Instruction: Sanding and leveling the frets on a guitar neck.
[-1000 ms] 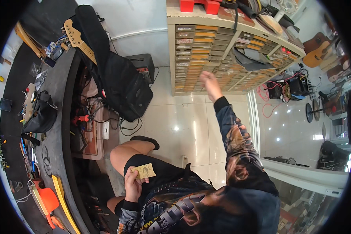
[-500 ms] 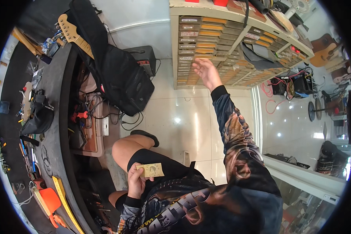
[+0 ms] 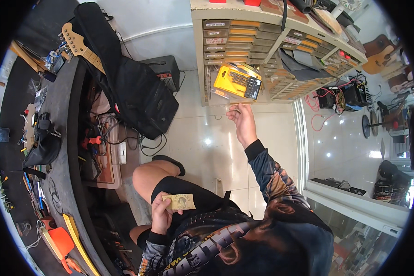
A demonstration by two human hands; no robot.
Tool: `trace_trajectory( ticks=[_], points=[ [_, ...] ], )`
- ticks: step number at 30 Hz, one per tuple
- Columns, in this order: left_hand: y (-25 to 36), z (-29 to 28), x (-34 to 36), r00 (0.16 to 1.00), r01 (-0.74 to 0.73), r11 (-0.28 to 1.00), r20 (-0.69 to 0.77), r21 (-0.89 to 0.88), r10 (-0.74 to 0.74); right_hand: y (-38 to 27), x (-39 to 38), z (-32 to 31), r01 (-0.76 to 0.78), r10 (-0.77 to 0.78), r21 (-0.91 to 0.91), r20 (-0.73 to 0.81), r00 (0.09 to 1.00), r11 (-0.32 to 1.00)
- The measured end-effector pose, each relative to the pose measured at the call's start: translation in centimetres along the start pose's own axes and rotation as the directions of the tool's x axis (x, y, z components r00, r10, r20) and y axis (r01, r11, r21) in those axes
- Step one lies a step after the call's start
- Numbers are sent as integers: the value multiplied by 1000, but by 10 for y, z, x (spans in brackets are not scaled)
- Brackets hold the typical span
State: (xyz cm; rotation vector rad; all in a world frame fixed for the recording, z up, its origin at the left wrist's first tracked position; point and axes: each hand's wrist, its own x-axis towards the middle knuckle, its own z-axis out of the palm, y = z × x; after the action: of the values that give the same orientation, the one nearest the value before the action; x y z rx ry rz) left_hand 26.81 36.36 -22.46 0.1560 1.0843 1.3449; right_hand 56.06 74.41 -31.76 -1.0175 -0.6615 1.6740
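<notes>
In my left hand (image 3: 161, 212), low over my lap, a small yellowish printed paper (image 3: 179, 201) that looks like a banknote is pinched between thumb and fingers. My right hand (image 3: 244, 123) reaches forward with its fingers curled round the front edge of a pulled-out drawer (image 3: 237, 101). Inside that drawer lies a yellow pack of drill bits (image 3: 238, 82), its dark bits side by side. Other items under and beside the pack are partly hidden. The drawer sticks out of a cream cabinet (image 3: 198, 55) with many small labelled drawers.
A dark workbench (image 3: 62, 184) with tools runs along my left. Beyond it a black guitar bag (image 3: 138, 92) leans beside an amplifier (image 3: 163, 69), with a guitar headstock (image 3: 73, 39) nearby. Cables (image 3: 154, 147) lie on the tiled floor. A glass door frame (image 3: 354, 209) stands at my right.
My right hand has come back toward me from the cabinet front, and a drawer now stands pulled out with the yellow pack showing. My left hand keeps its hold on the paper.
</notes>
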Motion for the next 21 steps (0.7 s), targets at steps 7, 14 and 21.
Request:
trace_trajectory(
  ticks=[7, 14, 21],
  points=[
    [-3, -4, 0, 1000, 6, 1000, -3, -14, -6, 7, 19, 5, 106, -109, -149, -14, 994, 983],
    [-2, 2, -1, 1000, 30, 999, 7, 20, -31, -41, 171, 47, -66, 51, -135, -110, 993, 989],
    [0, 2, 2, 999, 26, 999, 25, 22, -27, -20, 171, 25, -37, 45, 130, -61, 997, 991]
  ],
)
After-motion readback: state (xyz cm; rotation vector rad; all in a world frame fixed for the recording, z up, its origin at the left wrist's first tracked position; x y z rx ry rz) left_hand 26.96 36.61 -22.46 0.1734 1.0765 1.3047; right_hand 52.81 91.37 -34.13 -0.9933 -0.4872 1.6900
